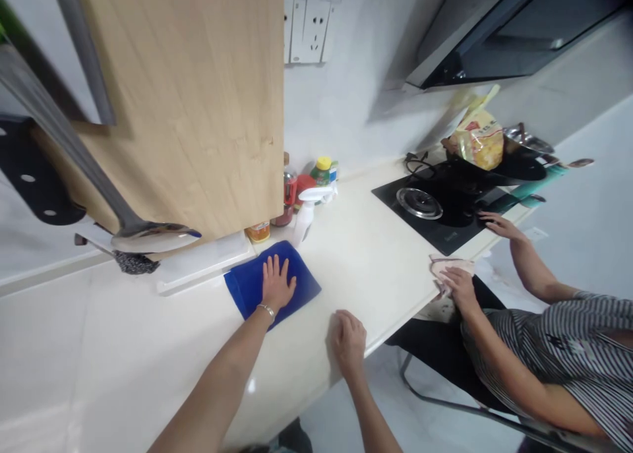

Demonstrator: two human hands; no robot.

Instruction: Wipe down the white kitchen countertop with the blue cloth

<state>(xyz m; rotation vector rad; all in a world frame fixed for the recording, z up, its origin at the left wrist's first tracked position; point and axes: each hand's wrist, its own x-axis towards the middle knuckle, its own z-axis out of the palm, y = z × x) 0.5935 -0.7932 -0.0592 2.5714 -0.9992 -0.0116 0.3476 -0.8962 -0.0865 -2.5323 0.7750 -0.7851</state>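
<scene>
My left hand (275, 283) lies flat with fingers spread on a blue cloth (247, 283) that rests on the white countertop (366, 262). A thin bracelet sits on that wrist. My right hand (349, 341) rests on the countertop near its front edge, fingers curled downward, with nothing visible in it. The blue cloth lies just in front of a white tray and a white spray bottle (305, 215).
A wooden cutting board (198, 103) hangs at upper left beside a ladle (148, 237) and a knife handle (30, 176). Jars and bottles (324, 171) stand by the wall. At right, another person in a striped shirt (583, 354) wipes the counter edge with a cloth (445, 267) near a black stove (440, 209).
</scene>
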